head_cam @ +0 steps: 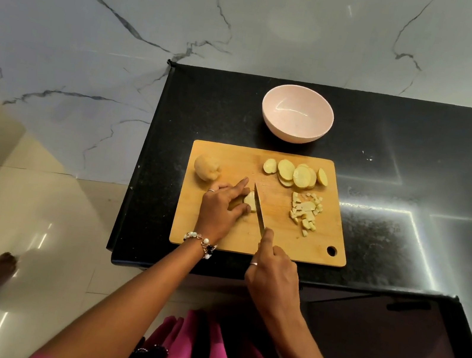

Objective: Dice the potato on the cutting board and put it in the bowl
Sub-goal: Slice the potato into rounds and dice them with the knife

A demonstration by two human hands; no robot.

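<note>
Potato piece (249, 201) pinned on cutting board (273, 247) under curled left hand (220, 207). Knife (258, 207) gripped in right hand (271, 275), blade just beside holding fingertips. Piece judged firm, wet-slippery; best held behind cut line. Diced pile (305, 212) beyond blade; bowl (297, 112) unfilled.

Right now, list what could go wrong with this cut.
The left hand pins the potato piece right beside the knife blade, so a slip could nick a finger. The diced pieces lie near the cutting board edge and could roll off. The bowl sits beyond the board, so a carry may spill.
</note>
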